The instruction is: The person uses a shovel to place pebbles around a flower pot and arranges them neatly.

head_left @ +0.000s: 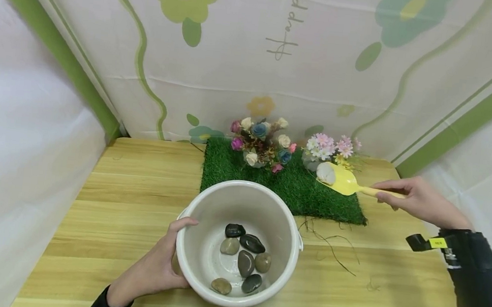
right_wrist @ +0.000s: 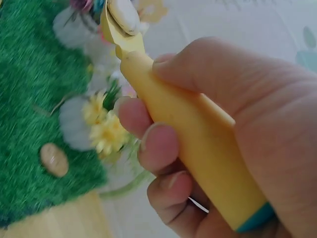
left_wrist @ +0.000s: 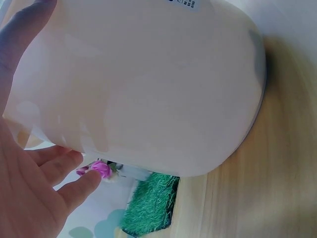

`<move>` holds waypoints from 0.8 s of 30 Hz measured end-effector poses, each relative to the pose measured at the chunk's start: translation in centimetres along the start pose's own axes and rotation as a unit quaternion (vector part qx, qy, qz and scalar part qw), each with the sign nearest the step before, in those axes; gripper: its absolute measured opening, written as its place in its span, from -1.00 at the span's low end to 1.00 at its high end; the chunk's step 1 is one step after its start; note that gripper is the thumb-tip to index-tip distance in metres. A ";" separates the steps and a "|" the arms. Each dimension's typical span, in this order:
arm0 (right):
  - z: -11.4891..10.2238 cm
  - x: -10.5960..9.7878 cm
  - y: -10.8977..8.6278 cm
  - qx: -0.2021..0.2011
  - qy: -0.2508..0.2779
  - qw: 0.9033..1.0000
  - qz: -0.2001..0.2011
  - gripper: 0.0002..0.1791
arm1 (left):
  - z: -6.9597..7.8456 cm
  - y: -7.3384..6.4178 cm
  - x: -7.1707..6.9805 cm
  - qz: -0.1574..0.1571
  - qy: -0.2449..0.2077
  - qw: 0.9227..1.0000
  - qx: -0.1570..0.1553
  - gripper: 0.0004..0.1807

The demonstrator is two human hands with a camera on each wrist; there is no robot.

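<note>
Head view: plank table (head_left: 134,202), flower-printed curtain (head_left: 236,68) behind, green turf (head_left: 304,198) toward the far edge. Right hand (head_left: 419,200) holds the yellow scoop (head_left: 344,181) by its handle above the turf's right part; blade points left, long axis nearly crosswise. White stone (head_left: 326,173) sits on the blade. Left hand (head_left: 164,259) grips the bucket (head_left: 218,205), thumb over its rim; seven stones (head_left: 246,264) inside.

Left wrist view: bucket wall fills most of the frame, fingers along its outside.

Right wrist view: thumb and curled fingers wrap the handle; scoop runs diagonally, blade toward upper left. One pebble (right_wrist: 54,159) on the turf.
</note>
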State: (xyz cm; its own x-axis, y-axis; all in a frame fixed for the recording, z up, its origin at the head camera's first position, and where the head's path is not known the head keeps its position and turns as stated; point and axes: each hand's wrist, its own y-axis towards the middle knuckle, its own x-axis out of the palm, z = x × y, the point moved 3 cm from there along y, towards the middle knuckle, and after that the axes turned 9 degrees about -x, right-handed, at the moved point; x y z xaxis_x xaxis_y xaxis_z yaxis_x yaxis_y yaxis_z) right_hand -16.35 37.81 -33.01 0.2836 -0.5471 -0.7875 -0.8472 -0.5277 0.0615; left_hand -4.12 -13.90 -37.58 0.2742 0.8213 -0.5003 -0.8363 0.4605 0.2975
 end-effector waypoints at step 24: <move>7.1 4.2 0.4 0.053 -0.025 0.998 -0.028 -0.58 | -0.2 0.0 0.1 -0.001 -0.004 1.000 0.004 0.10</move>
State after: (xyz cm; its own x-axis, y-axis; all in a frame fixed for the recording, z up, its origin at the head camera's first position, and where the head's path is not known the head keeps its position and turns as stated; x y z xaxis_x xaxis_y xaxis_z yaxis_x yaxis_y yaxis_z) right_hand -18.67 39.96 -40.67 0.3114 -0.4840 -0.8178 -0.8740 -0.4836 -0.0466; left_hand -4.22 -13.85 -37.81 0.2794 0.8226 -0.4952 -0.8319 0.4649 0.3030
